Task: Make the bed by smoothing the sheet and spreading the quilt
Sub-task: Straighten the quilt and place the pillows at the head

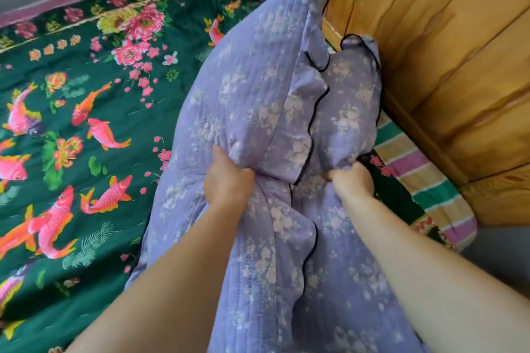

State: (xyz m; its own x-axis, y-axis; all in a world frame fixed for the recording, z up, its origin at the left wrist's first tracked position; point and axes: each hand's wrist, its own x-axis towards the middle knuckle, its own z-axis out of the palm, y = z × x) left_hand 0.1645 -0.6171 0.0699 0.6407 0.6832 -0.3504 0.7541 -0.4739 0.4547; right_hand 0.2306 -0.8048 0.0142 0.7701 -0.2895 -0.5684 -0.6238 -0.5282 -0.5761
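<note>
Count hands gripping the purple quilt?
2. The left hand bunches the purple quilt near its middle; the right hand holds its grip on a fold nearer the wooden headboard.

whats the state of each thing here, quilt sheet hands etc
purple quilt: bunched, lifted, not spread
green fish sheet: lying flat on the bed, mostly uncovered
left hand: grips the quilt
right hand: grips the quilt
striped cloth: under the sheet, edge showing
</note>
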